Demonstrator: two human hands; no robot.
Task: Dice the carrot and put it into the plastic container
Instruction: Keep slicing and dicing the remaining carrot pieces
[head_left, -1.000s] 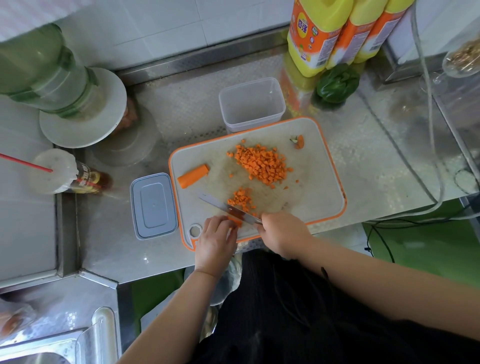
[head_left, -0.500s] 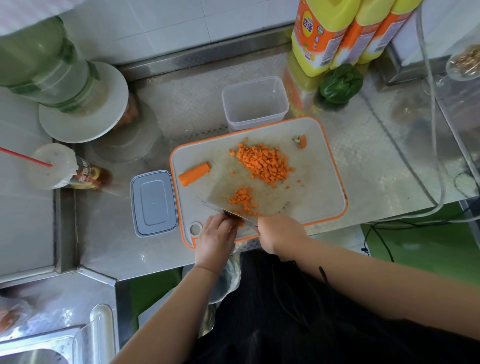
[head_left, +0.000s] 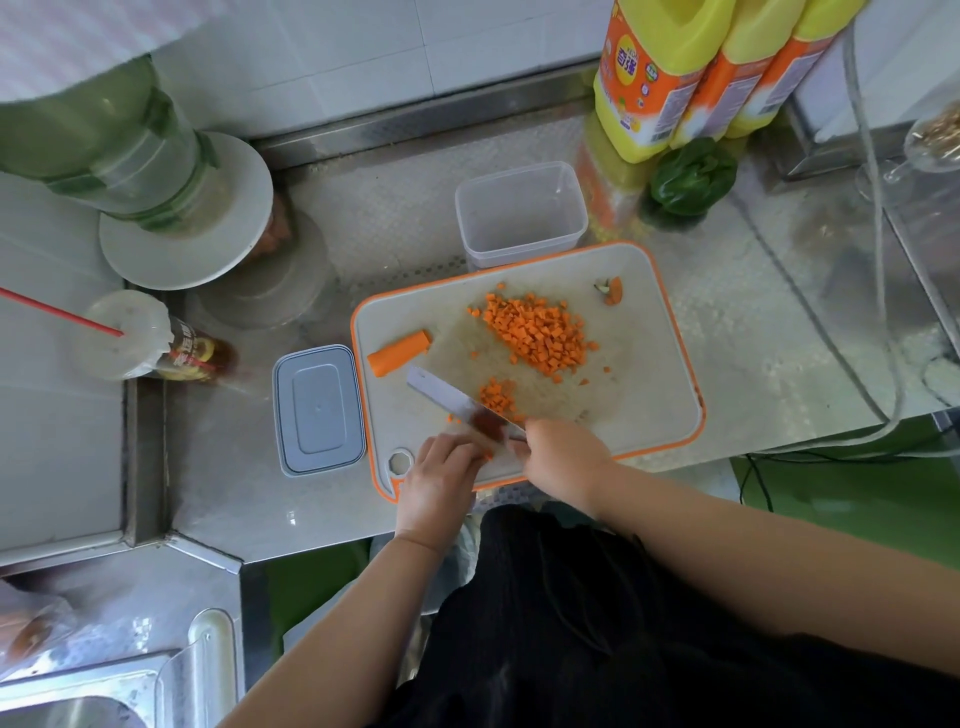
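On the orange-rimmed cutting board lies a large heap of diced carrot and a smaller heap beside the knife. My right hand grips the knife's handle, the blade lying slantwise over carrot strips near the board's front edge. My left hand holds those strips down with curled fingers; the strips are mostly hidden. An uncut carrot piece lies at the board's left. The clear plastic container stands empty behind the board.
The container's grey lid lies left of the board. A carrot end sits at the board's far right corner. Yellow bottles and a green pepper stand at the back right, a cup with a straw at the left.
The knife blade has lifted and swung up off the board again after a downward cut half a second ago. Both hands stay at the board's front edge.
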